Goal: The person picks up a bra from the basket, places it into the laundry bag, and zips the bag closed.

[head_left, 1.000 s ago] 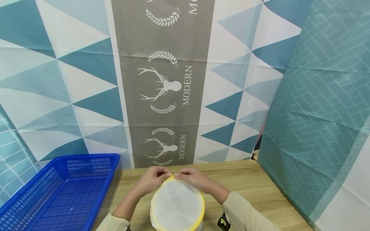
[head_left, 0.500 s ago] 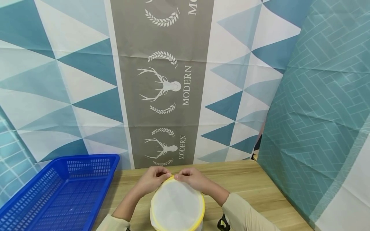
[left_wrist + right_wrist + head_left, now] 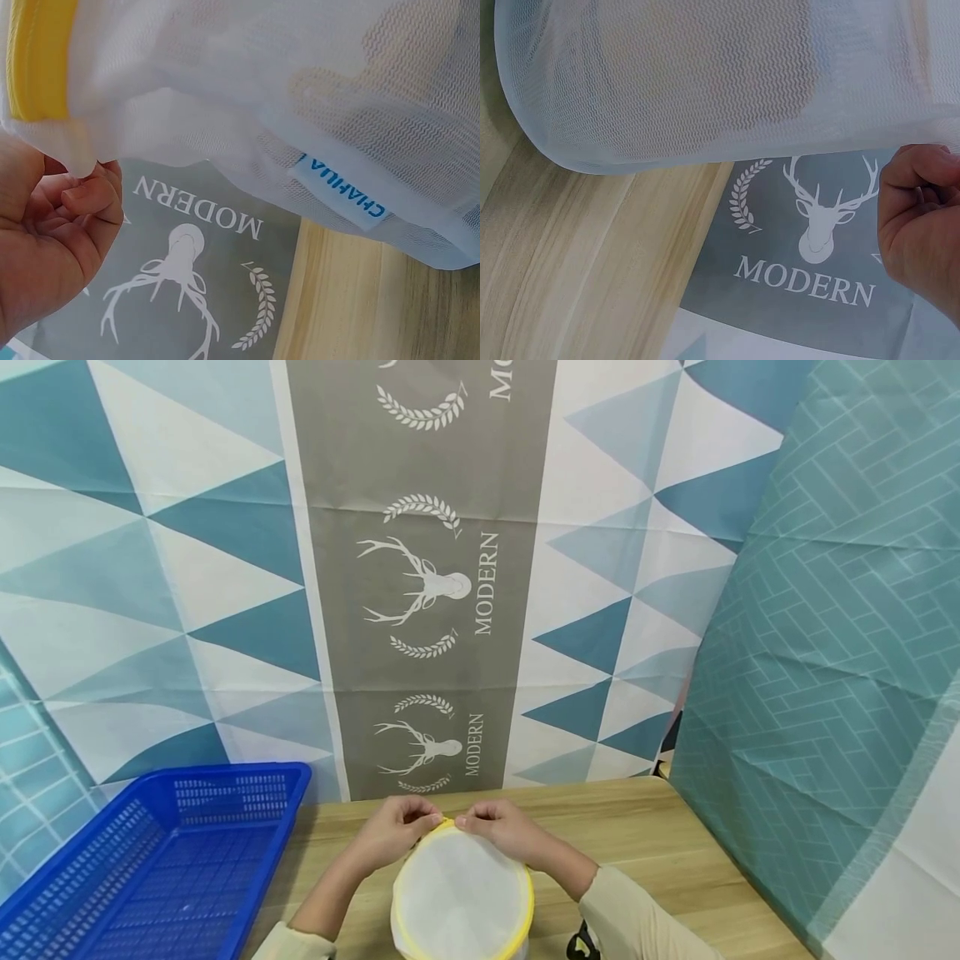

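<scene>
A white mesh laundry bag (image 3: 461, 893) with yellow trim stands on the table, its round top facing up. At the far side of that top, my left hand (image 3: 393, 833) pinches the yellow-trimmed edge. Close beside it, my right hand (image 3: 506, 833) grips the same edge, with a small gap between the two sets of fingertips. The left wrist view shows a blue-lettered label (image 3: 345, 191) on the bag's side and the mesh between the left thumb and fingers. Blurred shapes inside show through the mesh. In the right wrist view, the right fingers (image 3: 915, 169) curl at the bag's edge.
A blue perforated plastic basket (image 3: 285, 814) is at the left of the wooden table (image 3: 637, 835). A patterned cloth (image 3: 420, 652) hangs behind the table, and a teal cloth (image 3: 825, 693) hangs along the right side. A dark strap (image 3: 581, 943) lies by the right sleeve.
My right fingertips have shifted slightly to the right along the yellow edge, away from the left ones. The left hand and the bag are almost unchanged.
</scene>
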Tool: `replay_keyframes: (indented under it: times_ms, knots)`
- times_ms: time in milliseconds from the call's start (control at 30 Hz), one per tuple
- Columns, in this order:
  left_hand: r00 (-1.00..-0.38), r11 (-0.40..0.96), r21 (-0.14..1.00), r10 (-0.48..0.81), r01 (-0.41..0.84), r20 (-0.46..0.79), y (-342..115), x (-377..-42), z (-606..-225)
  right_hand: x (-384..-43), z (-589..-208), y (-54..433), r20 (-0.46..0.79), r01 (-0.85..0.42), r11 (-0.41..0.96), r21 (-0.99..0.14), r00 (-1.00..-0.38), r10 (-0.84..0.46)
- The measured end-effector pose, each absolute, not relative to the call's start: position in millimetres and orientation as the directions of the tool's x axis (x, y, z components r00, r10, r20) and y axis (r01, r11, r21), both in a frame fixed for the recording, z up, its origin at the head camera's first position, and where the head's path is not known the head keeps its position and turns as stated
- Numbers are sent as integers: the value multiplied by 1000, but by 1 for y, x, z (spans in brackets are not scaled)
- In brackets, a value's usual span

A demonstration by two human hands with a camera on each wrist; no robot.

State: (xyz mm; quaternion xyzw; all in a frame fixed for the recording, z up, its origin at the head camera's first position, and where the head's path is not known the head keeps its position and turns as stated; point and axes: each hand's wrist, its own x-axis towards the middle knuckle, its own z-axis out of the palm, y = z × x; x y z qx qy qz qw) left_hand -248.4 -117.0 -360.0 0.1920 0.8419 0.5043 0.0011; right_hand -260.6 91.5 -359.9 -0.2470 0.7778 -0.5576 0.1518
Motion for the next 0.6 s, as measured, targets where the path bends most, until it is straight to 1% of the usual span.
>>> replay_keyframes:
  times_ms: [600]
  knots:
    - [-929,426,847,319,318,188,-118,-247,-360,-263,-364,93,44,-220,256,-941,-832,-554]
